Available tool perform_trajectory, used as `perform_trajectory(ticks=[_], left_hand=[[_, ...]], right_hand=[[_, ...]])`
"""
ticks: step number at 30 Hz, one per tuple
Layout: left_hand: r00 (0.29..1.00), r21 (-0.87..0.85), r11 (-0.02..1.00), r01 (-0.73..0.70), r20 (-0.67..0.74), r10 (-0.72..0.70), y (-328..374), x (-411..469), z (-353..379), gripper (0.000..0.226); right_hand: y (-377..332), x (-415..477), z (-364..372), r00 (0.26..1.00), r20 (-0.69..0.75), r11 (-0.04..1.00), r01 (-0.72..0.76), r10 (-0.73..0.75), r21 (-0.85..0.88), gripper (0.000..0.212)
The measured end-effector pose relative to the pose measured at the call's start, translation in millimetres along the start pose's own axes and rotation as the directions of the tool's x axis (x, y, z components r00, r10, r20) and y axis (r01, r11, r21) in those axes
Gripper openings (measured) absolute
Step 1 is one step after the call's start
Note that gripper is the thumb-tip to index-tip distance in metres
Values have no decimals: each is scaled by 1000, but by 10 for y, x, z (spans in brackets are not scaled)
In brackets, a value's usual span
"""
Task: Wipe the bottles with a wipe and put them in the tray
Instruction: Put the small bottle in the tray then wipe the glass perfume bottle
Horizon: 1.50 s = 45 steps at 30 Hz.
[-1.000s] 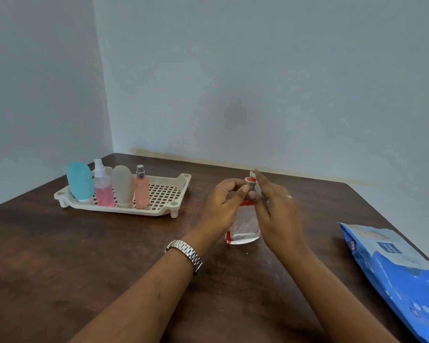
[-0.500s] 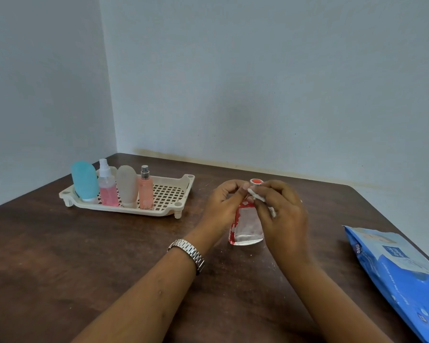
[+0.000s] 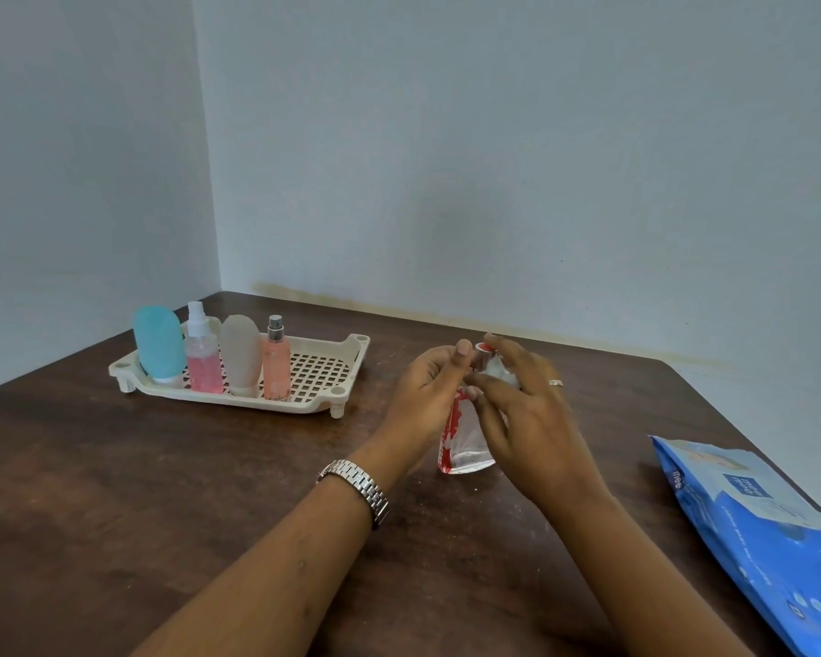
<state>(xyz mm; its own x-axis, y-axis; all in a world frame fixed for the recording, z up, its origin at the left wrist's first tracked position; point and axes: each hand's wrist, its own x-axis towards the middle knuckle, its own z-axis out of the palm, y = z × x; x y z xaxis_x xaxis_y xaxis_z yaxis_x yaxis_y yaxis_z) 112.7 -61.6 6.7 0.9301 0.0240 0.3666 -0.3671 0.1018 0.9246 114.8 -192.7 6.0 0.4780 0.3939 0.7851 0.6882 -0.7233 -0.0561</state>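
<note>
While the left hand grips the bottle by its neck, the right hand pinches the wipe against it.

Dark brown wood-grain table, its far left corner set into the room corner where two plain pale blue-grey walls meet, left wall and back wall; yellowish stain line along the table's far edge; light even, shadows soft.
</note>
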Motion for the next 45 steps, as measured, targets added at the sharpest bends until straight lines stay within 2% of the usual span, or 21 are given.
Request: perform_trajectory(ticks=[3,6,11,13,16,18,20,23,28,34,37,40,42,45], left_hand=[[999,30,999,-32,-12,32,-27,3,-24,43],[996,162,984,-74,-42,82,-80,35,-51,23],[997,209,975,-72,-13,77,-62,55,-56,19],[997,233,970,-73,26,68,-50,49,-42,13],[994,275,955,-111,19,110,-55,31,-6,12],[990,282,951,-130,-11,138,-78,32,-8,12],[988,278,951,-133,-40,150,-101,40,-26,10],[984,307,942,-137,-63,164,-109,48,-35,7],[981,317,939,-130,-96,168,-115,56,-38,9],[978,308,935,-175,-51,200,-84,16,-19,16],[975,310,930,-199,-34,220,-83,18,-47,30],[979,296,934,-198,10,205,-51,16,-47,34],[984,241,954,-177,30,175,-38,13,-37,36],[989,195,970,-147,31,144,-51,15,-51,41]], right_hand=[[67,10,-25,993,-47,959,-93,110,268,16],[75,39,-58,943,-65,820,-249,327,515,20],[92,79,-60,832,-7,609,-400,554,685,22],[97,83,-61,799,-4,569,-425,601,704,16],[94,87,-96,840,-10,619,-392,543,681,9],[107,80,-109,895,55,653,-363,442,664,17],[136,69,-89,933,124,735,-343,337,585,32],[153,96,-70,947,126,819,-319,295,478,37],[155,122,-52,913,112,694,-374,392,615,29],[96,73,-34,890,-47,729,-341,454,593,22],[35,90,-42,864,-59,646,-327,501,689,10],[-17,124,-114,867,-57,586,-284,495,759,11],[-23,118,-125,912,-12,626,-272,411,731,20],[-30,54,-42,946,-6,771,-261,325,581,36]])
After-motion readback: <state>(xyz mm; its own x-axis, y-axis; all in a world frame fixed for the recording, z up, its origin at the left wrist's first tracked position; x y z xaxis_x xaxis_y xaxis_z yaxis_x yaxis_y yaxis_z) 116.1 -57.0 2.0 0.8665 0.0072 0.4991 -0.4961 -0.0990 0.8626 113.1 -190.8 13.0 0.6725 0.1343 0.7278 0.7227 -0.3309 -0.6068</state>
